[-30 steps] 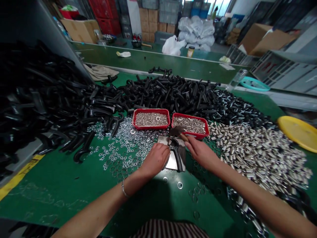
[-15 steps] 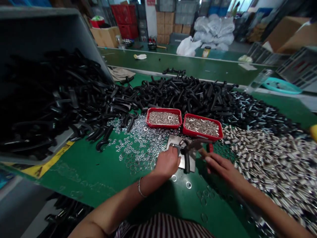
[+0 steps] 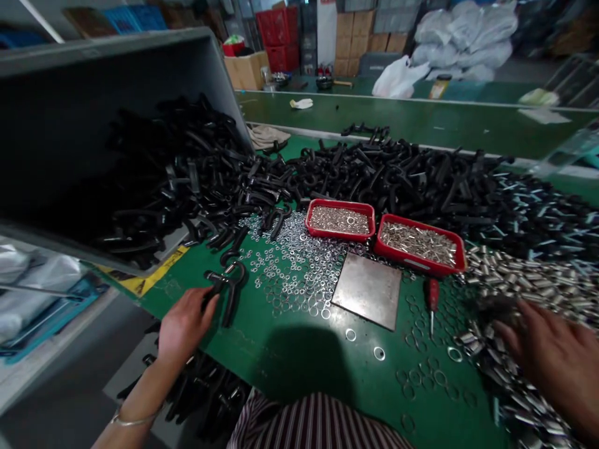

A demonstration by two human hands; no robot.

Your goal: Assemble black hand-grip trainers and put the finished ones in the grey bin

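My left hand [image 3: 185,324] is closed on a black plastic handle with a hooked end [image 3: 234,290], held above the left edge of the green table. My right hand [image 3: 547,349] is over the heap of metal sleeves on the right, smeared by motion. At its fingertips is the dark head of a hammer [image 3: 501,307]; its wooden shaft is hidden by the fingers. A bare square metal plate [image 3: 367,290] lies between the hands. A red-handled screwdriver [image 3: 433,296] rests right of it.
Two red trays [image 3: 418,265] of small metal parts stand behind the plate. Black handles [image 3: 374,178] are heaped at the back and spill from a tipped grey crate [image 3: 224,93] at left. Metal rings [image 3: 299,262] and sleeves [image 3: 519,268] lie scattered.
My left hand has carried the black handle off the plate to the left. My right hand has moved right with the hammer to the sleeves. The view has shifted left.
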